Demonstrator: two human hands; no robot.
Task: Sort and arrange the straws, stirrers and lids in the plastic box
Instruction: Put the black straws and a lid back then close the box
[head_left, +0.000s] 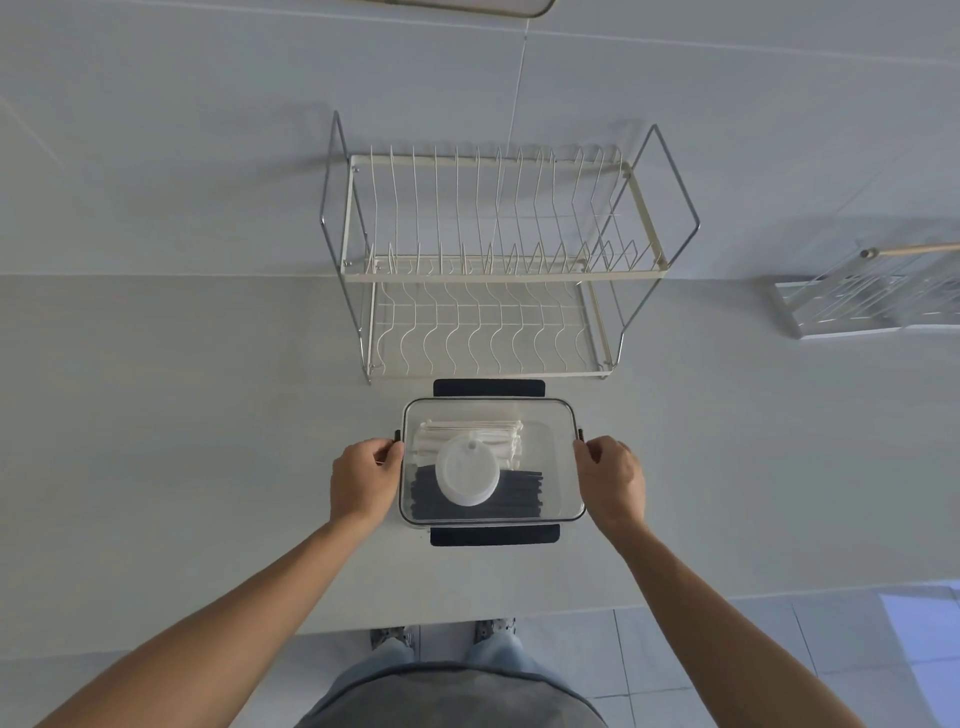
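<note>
On a pale grey countertop (182, 441), directly in front of a standing person, sits a clear rectangular plastic box (563, 467) with its transparent lid on and dark latch flaps (489, 387) folded out at the far and near sides. Inside, a bundle of white paper-wrapped straws (498, 434) lies along the far half, a row of black stirrers (519, 493) along the near half, and a stack of round white cup lids (467, 475) rests on top in the middle. The left hand (363, 480) curls its fingers around the box's left edge; the right hand (613, 480) grips the right edge likewise. Just behind the box stands a two-tier cream wire dish rack (498, 260). A metal wire stand (872, 296) sits far right.
</note>
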